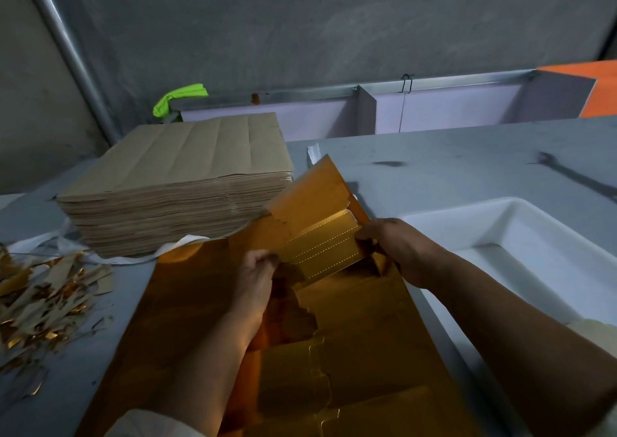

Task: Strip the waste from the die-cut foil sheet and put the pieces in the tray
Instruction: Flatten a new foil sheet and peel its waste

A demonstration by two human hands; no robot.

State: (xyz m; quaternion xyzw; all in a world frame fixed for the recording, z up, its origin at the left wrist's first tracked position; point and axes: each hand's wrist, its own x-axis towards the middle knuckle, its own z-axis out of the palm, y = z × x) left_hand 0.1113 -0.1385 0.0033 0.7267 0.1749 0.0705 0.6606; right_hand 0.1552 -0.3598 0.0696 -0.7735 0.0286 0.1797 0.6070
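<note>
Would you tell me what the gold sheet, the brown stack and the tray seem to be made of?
Sheet: probably foil-faced card, glossy gold, mirror-like reflections, perforated lines. Stack: likely kraft card, matte brown, layered edges. Tray: seemingly white plastic, smooth with rounded walls.

A grey bench [467, 156] is marked with dark smears [567, 176] at the far right. A tall stack of brown sheets [187, 176] is set on its far left, with a white strap [190, 240] trapped beneath. Beyond the bench, a pale partitioned bin [434, 112] is edged by a metal rail [467, 82], from which a wire hook [406, 82] is hung. A lime-green object [177, 97] is laid at its left end, and an orange panel [597, 86] is seen at its right. A metal pole [75, 59] is slanted across the concrete wall [300, 19].
</note>
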